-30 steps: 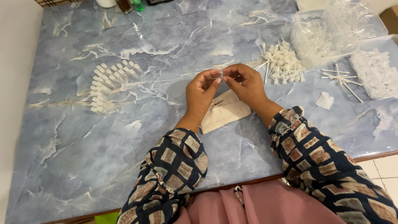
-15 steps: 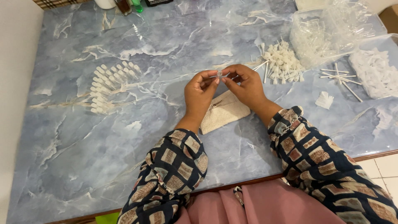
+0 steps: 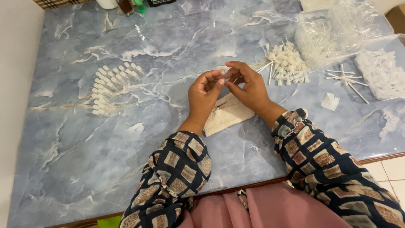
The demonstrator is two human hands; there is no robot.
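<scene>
Left hand (image 3: 203, 93) and right hand (image 3: 249, 86) meeting fingertip to fingertip above a beige cloth (image 3: 228, 114) on blue marbled table (image 3: 126, 160), both pinching one small clear plastic piece (image 3: 223, 72), white stick pile (image 3: 287, 63) near right hand

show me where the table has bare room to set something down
Bare marble table lies near the front-left edge, below the fanned rows of small white pieces. It is crowded at right: white piece pile, clear bags, loose sticks.
</scene>
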